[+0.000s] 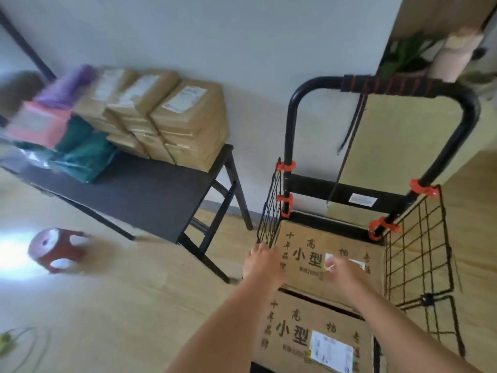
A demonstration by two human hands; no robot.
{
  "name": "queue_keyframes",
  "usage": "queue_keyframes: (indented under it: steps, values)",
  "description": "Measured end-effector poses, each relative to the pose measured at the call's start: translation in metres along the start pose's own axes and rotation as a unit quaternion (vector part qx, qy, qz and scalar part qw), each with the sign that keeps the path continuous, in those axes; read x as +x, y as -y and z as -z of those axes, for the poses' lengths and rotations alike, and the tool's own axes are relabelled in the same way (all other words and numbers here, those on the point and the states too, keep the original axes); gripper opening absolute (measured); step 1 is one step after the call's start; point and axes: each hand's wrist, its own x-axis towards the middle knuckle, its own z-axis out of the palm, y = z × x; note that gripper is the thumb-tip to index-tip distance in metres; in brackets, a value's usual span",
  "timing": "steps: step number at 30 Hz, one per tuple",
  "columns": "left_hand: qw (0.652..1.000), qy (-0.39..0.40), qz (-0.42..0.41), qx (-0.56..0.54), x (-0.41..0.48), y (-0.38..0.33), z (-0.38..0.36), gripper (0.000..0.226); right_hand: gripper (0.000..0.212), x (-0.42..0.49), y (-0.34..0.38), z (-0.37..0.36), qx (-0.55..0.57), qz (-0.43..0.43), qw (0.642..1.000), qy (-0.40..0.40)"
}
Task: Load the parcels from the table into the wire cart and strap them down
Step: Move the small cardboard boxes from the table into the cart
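With two boxes already in the cart, status:
cart (pixel 419 254): right of the table (pixel 150 189); far box (pixel 304 254) and near box (pixel 290 332) lie flat inside.
left hand (pixel 265 261): fingers spread, resting on the far box's left edge.
right hand (pixel 343 270): on the far box's top; whether it pinches the label, cannot tell.
parcels (pixel 172 117): stacked at the table's far edge, far-left of both hands, well apart; rows' long axis runs near-to-far.
nearer hand: left, my judgement.
strap (pixel 349 135): hanging from the handle, unused.
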Motion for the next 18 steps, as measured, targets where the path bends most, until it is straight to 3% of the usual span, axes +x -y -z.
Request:
queue_keyframes:
  steps: [6, 18]
  values:
    - [0.995, -0.083, 0.008, -0.046, -0.023, 0.052, 0.048, 0.046, 0.015, -0.021, 0.064, -0.007, -0.015, 0.039, 0.997, -0.059]
    - [0.988, -0.079, 0.064, -0.113, -0.084, 0.209, 0.077, 0.043, 0.022, -0.072, 0.198, -0.093, -0.024, 0.065, 0.994, -0.089]
